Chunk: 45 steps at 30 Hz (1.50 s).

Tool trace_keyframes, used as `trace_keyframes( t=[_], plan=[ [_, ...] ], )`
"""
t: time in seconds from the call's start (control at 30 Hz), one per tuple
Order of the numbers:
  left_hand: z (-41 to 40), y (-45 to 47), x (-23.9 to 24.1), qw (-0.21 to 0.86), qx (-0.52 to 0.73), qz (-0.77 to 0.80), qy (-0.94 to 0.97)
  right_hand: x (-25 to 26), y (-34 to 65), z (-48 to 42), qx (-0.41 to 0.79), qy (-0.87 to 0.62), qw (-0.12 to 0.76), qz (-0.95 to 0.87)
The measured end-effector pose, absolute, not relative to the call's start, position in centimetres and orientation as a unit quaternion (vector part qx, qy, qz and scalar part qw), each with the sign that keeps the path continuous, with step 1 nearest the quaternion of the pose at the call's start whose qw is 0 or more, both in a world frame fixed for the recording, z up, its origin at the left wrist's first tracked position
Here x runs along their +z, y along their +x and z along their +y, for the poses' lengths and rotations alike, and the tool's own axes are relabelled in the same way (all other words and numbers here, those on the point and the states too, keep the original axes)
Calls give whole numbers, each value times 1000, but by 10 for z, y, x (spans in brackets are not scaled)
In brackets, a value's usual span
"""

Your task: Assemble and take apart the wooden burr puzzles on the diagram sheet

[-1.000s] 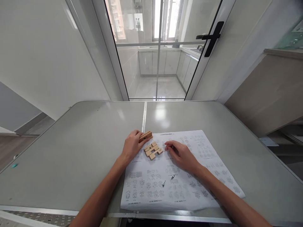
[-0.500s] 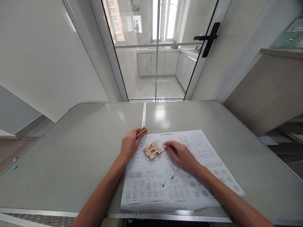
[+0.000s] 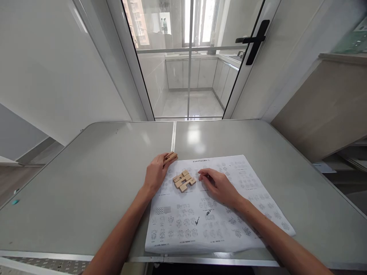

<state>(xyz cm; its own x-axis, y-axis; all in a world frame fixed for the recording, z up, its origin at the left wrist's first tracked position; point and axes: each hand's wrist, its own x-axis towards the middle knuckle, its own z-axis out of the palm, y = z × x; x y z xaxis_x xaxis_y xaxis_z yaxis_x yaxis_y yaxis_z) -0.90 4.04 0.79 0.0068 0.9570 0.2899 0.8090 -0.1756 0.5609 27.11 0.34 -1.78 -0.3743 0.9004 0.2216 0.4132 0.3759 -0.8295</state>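
My left hand is closed around several light wooden puzzle pieces, notched sticks that poke out past the fingertips at the paper's far left corner. To the right of that hand, a flat cluster of notched wooden puzzle pieces lies interlocked on the printed sheet, with a small square gap in its middle. My right hand rests on the sheet just right of the cluster, not touching it. Its fingers are loosely curled, thumb apart from the index finger, and nothing shows in them.
Under everything is a grey folding table with a metal seam down its middle. Beyond its far edge stands a glass door with a black handle. A shelf unit borders the right side. A small teal object is at the far left.
The pieces in my left hand have turned slightly, now showing a slot between them. The whole view has shifted a little. My right hand and the cluster stay in place on the sheet.
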Motion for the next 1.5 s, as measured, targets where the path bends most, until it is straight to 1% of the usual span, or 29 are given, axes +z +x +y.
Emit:
trace_keyframes(
  t=[0.13, 0.2, 0.3, 0.43, 0.5, 0.6, 0.73, 0.87, 0.93, 1.0, 1.13, 1.3, 1.37, 1.5],
  plan=[
    [32, 4, 23, 245, 405, 607, 638, -14, 270, 3, 368, -434, 359, -740],
    [25, 13, 29, 319, 407, 582, 628, -9, 269, 3, 405, -421, 371, -722],
    [12, 27, 34, 399, 383, 514, 656, -3, 269, 2, 489, -365, 390, -690],
    [-4, 40, 37, 416, 341, 454, 710, 3, 269, -1, 560, -312, 386, -664],
    [-8, 44, 38, 429, 328, 444, 715, 4, 269, -2, 569, -316, 383, -656],
    [-8, 47, 42, 458, 345, 468, 672, 4, 270, 0, 568, -334, 402, -635],
    [-1, 44, 44, 563, 363, 484, 563, 3, 273, 6, 588, -355, 445, -574],
    [6, 39, 42, 657, 375, 440, 484, 4, 274, 11, 619, -369, 480, -499],
    [7, 38, 42, 687, 379, 411, 464, 5, 274, 12, 626, -379, 492, -472],
    [7, 39, 43, 691, 380, 398, 469, 5, 274, 14, 633, -387, 503, -444],
    [0, 44, 44, 660, 355, 385, 539, 5, 275, 17, 650, -386, 530, -384],
    [-14, 55, 38, 655, 260, 367, 608, 6, 279, 22, 656, -383, 575, -304],
    [-19, 59, 35, 608, 219, 399, 650, 6, 280, 23, 651, -389, 578, -301],
    [-28, 66, 33, 441, 181, 439, 762, 5, 280, 24, 648, -392, 567, -325]
  ],
)
